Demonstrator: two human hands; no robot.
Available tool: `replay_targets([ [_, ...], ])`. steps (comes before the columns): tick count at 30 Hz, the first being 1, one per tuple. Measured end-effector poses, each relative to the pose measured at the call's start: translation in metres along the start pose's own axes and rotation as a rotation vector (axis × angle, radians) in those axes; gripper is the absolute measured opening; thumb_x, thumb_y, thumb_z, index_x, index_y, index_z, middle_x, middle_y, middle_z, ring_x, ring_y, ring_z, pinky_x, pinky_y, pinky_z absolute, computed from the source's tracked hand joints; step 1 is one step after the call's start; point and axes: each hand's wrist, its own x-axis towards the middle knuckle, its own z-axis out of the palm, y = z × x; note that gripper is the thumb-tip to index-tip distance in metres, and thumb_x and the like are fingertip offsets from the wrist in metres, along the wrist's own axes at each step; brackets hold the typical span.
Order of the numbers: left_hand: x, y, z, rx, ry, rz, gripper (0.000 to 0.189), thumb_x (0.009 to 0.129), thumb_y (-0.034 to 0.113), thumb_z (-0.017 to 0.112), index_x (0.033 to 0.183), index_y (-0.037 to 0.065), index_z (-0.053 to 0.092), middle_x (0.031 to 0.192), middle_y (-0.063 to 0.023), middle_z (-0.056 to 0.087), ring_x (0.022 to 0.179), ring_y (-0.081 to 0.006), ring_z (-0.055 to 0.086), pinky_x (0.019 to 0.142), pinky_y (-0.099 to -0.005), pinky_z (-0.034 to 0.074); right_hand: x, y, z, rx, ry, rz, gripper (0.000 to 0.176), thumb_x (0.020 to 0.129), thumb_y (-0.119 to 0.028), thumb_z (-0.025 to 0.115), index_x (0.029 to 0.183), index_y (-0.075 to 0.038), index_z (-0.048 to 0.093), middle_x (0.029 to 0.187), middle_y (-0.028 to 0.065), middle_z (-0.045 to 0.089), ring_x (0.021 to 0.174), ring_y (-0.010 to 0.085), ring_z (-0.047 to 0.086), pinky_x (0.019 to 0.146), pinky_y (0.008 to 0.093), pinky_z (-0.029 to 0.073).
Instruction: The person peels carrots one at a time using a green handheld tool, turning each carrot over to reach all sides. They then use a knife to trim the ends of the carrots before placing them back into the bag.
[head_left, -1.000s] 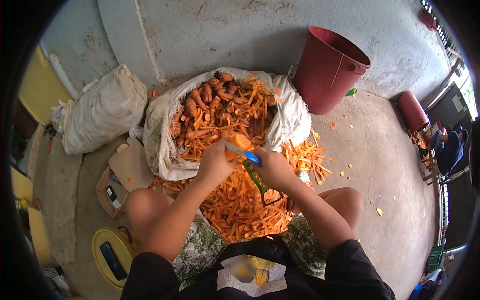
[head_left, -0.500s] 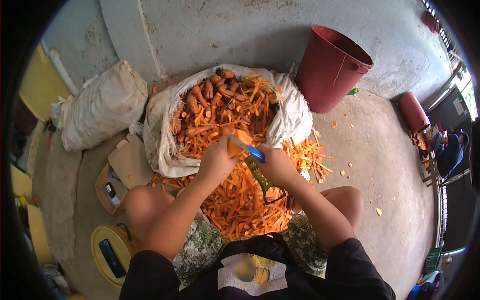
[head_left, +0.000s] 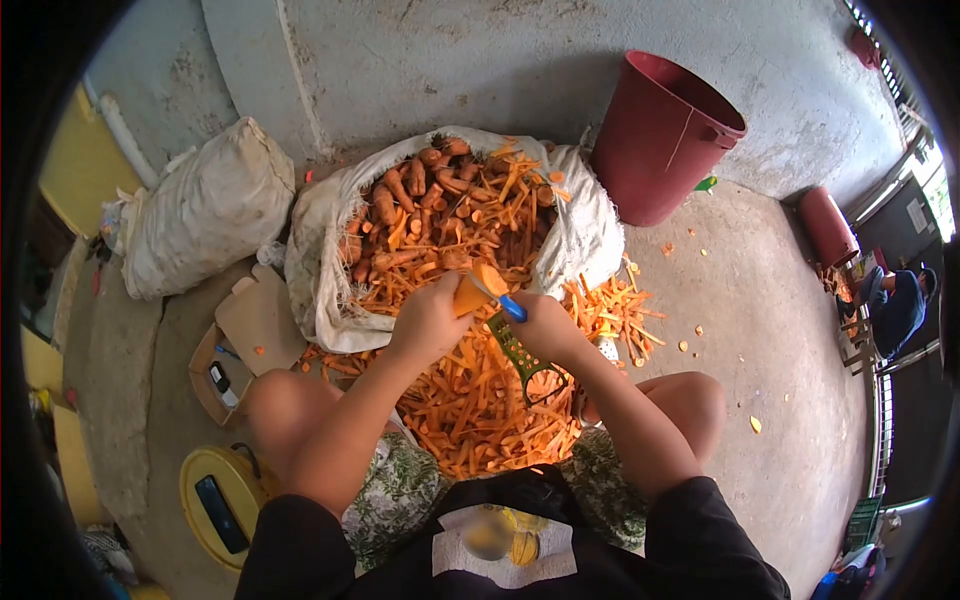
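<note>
My left hand [head_left: 430, 318] is wrapped round a thick peeled carrot [head_left: 470, 295], its pale orange cut end pointing up and right. In my right hand [head_left: 547, 326] is a knife with a blue handle [head_left: 514, 308]; its blade lies against the carrot's end. Both hands are close together over a heap of orange carrot strips [head_left: 490, 420] between my legs. A green piece with holes and a dark loop [head_left: 522, 362] shows just below my right hand, overlapping the heap in this view.
An open white sack [head_left: 320, 290] of whole and cut carrots [head_left: 415, 190] stands ahead. A full white sack [head_left: 215, 215] leans at left; a red bin [head_left: 655, 140] stands behind right. Cardboard box [head_left: 265, 320] and yellow lid with phone [head_left: 205, 545] lie left. A person [head_left: 898, 310] sits far right.
My hands have shifted slightly, and the carrot has turned a little. The knife blade, plainly visible across the carrot before, now shows less beside its cut end.
</note>
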Motion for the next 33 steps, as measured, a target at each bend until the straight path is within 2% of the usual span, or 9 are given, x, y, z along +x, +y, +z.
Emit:
replay_targets([
  [4, -0.017, 0.028, -0.008, -0.459, -0.216, 0.124, 0.027, 0.065, 0.011, 0.064, 0.088, 0.005, 0.052, 0.073, -0.0137, 0.059, 0.064, -0.0295, 0.059, 0.056, -0.0359, 0.047, 0.034, 0.062, 0.002, -0.054, -0.128, 0.455, 0.027, 0.075, -0.024, 0.056, 0.083, 0.001, 0.059, 0.073, 0.0113, 0.061, 0.066, 0.0190, 0.058, 0.060, 0.0344, 0.047],
  [8, -0.014, 0.024, -0.006, -0.364, -0.162, 0.360, 0.027, 0.064, 0.013, 0.066, 0.087, 0.008, 0.052, 0.073, -0.0102, 0.059, 0.064, -0.0275, 0.059, 0.055, -0.0345, 0.047, 0.079, 0.280, 0.078, -0.992, -0.408, -0.133, 0.033, 0.075, -0.028, 0.054, 0.087, 0.002, 0.060, 0.081, 0.0193, 0.060, 0.075, 0.0305, 0.059, 0.064, 0.0374, 0.047],
  [10, -0.010, 0.013, -0.010, -0.255, -0.156, 0.253, 0.029, 0.065, 0.013, 0.066, 0.089, 0.009, 0.051, 0.071, -0.0094, 0.059, 0.064, -0.0270, 0.060, 0.056, -0.0351, 0.047, 0.045, 0.176, 0.050, -0.210, -0.135, 0.632, 0.029, 0.078, -0.023, 0.051, 0.088, 0.003, 0.060, 0.082, 0.0209, 0.060, 0.077, 0.0292, 0.060, 0.064, 0.0358, 0.047],
  [12, -0.008, 0.003, -0.010, -0.181, -0.168, 0.214, 0.030, 0.067, 0.013, 0.065, 0.091, 0.007, 0.049, 0.073, -0.0100, 0.059, 0.066, -0.0264, 0.060, 0.057, -0.0357, 0.048, 0.056, 0.179, 0.058, -0.258, -0.141, 0.597, 0.029, 0.081, -0.022, 0.049, 0.088, 0.004, 0.060, 0.080, 0.0203, 0.060, 0.075, 0.0255, 0.060, 0.062, 0.0322, 0.047],
  [16, 0.000, -0.005, -0.002, 0.107, -0.368, 0.046, 0.033, 0.070, 0.015, 0.063, 0.095, 0.001, 0.047, 0.078, -0.0139, 0.058, 0.072, -0.0265, 0.059, 0.060, -0.0364, 0.048, 0.040, 0.080, 0.015, 0.928, 0.114, 0.397, 0.026, 0.086, -0.023, 0.046, 0.089, 0.000, 0.058, 0.080, 0.0108, 0.060, 0.069, 0.0186, 0.057, 0.060, 0.0305, 0.044],
  [19, -0.003, -0.013, 0.002, 0.209, -0.441, -0.025, 0.035, 0.070, 0.016, 0.063, 0.096, 0.000, 0.048, 0.076, -0.0147, 0.058, 0.072, -0.0266, 0.059, 0.061, -0.0362, 0.048, 0.028, 0.039, 0.006, 1.059, -0.232, 0.236, 0.024, 0.086, -0.023, 0.048, 0.094, -0.002, 0.056, 0.086, 0.0076, 0.058, 0.073, 0.0165, 0.054, 0.066, 0.0301, 0.042],
  [22, -0.004, -0.018, 0.002, 0.239, -0.517, -0.044, 0.038, 0.070, 0.017, 0.064, 0.100, -0.001, 0.049, 0.072, -0.0160, 0.058, 0.070, -0.0270, 0.060, 0.059, -0.0355, 0.048, 0.023, 0.017, 0.009, 0.576, -0.266, 0.176, 0.027, 0.085, -0.026, 0.052, 0.099, -0.003, 0.053, 0.086, 0.0066, 0.054, 0.080, 0.0158, 0.048, 0.077, 0.0308, 0.037],
  [29, -0.003, -0.024, 0.007, 0.064, -0.800, -0.122, 0.051, 0.067, 0.033, 0.065, 0.105, 0.002, 0.050, 0.080, -0.0137, 0.060, 0.075, -0.0271, 0.059, 0.067, -0.0367, 0.047, 0.017, 0.020, 0.020, 0.747, -0.573, 0.052, 0.030, 0.085, -0.030, 0.053, 0.099, -0.004, 0.053, 0.089, 0.0030, 0.053, 0.083, 0.0129, 0.047, 0.076, 0.0282, 0.035],
  [33, -0.010, -0.025, 0.001, 0.231, -0.854, -0.154, 0.050, 0.070, 0.036, 0.065, 0.101, 0.000, 0.051, 0.088, -0.0146, 0.058, 0.081, -0.0272, 0.057, 0.068, -0.0353, 0.045, 0.017, 0.028, 0.032, 0.743, -0.584, 0.309, 0.034, 0.083, -0.026, 0.054, 0.110, -0.006, 0.053, 0.098, 0.0058, 0.057, 0.092, 0.0155, 0.051, 0.084, 0.0295, 0.037],
])
